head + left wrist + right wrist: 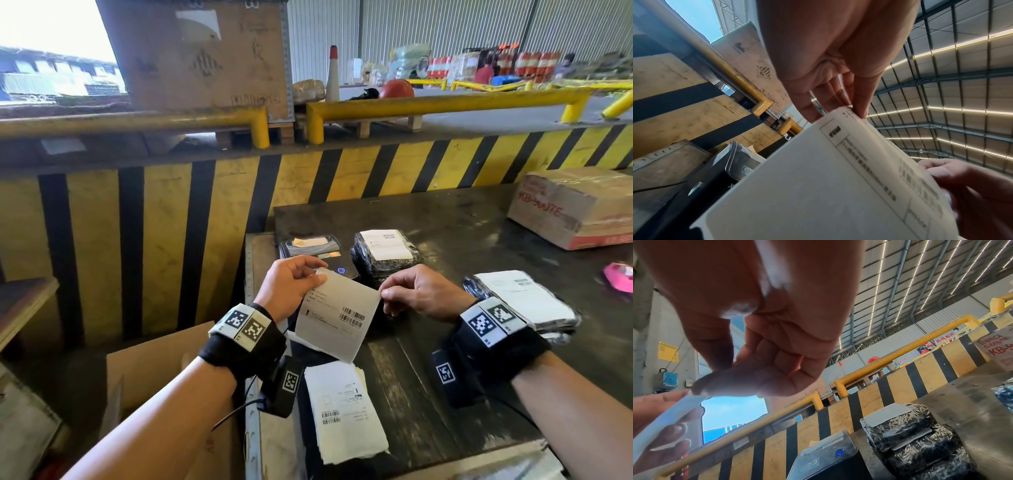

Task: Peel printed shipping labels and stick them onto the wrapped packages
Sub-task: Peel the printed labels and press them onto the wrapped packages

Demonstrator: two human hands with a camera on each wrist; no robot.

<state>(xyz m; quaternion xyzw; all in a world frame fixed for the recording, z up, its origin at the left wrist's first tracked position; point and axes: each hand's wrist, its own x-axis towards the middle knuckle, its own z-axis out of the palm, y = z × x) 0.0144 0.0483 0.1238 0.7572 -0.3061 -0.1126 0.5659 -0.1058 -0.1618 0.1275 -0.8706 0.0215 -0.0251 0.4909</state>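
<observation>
I hold a white printed shipping label [337, 317] in the air above the table's near left. My left hand [294, 282] pinches its top left corner, and my right hand [416, 293] pinches its right corner between thumb and forefinger. The left wrist view shows the label [828, 186] close up with my left fingers [838, 97] on its top edge. In the right wrist view the label edge [672, 415] sits under my right fingers [719, 382]. A stack of black wrapped packages [385, 251] with a label on top stands behind. Another labelled package stack [527, 303] lies under my right wrist.
A black label printer [317, 253] sits at the table's left back. A pile of printed labels [346, 407] lies near the front edge. A taped cardboard box [575, 205] and a pink tape roll [620, 275] are at the right. An open carton [150, 387] stands left of the table.
</observation>
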